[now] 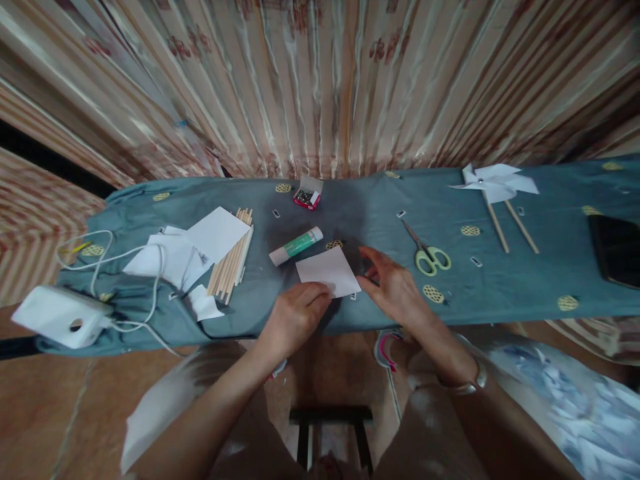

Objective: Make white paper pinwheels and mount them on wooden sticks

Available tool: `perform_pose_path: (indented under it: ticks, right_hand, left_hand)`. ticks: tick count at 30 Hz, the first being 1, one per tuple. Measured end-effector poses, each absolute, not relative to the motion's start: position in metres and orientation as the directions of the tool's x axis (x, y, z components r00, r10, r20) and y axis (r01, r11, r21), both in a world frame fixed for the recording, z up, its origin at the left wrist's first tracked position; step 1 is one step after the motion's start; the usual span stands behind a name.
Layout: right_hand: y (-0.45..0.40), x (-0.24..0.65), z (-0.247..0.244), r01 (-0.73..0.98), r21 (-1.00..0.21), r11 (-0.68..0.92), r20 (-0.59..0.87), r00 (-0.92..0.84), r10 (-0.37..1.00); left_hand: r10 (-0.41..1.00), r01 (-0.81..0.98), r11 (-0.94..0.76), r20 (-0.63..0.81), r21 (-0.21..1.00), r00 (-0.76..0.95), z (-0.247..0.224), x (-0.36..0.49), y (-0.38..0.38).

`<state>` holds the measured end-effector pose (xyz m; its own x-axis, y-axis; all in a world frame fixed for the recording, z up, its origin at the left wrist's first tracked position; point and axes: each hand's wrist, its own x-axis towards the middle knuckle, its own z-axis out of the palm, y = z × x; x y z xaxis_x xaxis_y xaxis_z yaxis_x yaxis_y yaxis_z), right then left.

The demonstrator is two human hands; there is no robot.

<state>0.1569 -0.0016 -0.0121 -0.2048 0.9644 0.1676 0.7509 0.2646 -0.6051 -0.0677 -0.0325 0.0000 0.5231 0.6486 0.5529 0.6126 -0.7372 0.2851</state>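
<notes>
A white square of paper (329,270) is in front of me at the near side of the cloth-covered table. My left hand (296,315) pinches its near left edge between thumb and fingers. At the paper's right corner is my right hand (393,288), its thumb by the corner and its index finger held apart. Just beyond the paper lies a glue stick (297,246) with a green label. Farther back, a small open red box (307,199) holds metal pins. Scissors (427,255) with light green handles lie to the right of my right hand.
Wooden sticks (231,260) lie in a bundle on the left, beside white paper sheets (219,233). A white power adapter (63,316) with cables is at the far left. Paper pinwheels (500,183) on sticks lie at right, near a black phone (616,248).
</notes>
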Motion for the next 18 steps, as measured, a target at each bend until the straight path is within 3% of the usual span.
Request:
perform_pose_path:
  ticks: [5, 14, 18]
  right_hand:
    - [-0.018, 0.175, -0.017, 0.730, -0.538, 0.423, 0.178, -0.392, 0.903]
    - [-0.037, 0.185, -0.004, 0.724, -0.553, 0.411, 0.102, -0.431, 0.896]
    - [-0.043, 0.179, 0.004, 0.707, -0.508, 0.492, 0.122, -0.506, 0.854]
  left_hand:
    - [0.666, 0.614, -0.733, 0.495, 0.294, 0.558, -0.013, -0.059, -0.040]
    - [0.737, 0.623, -0.674, 0.415, 0.396, 0.534, -0.011, -0.055, -0.041]
    - [0.748, 0.608, -0.663, 0.417, 0.437, 0.516, -0.010, -0.058, -0.041]
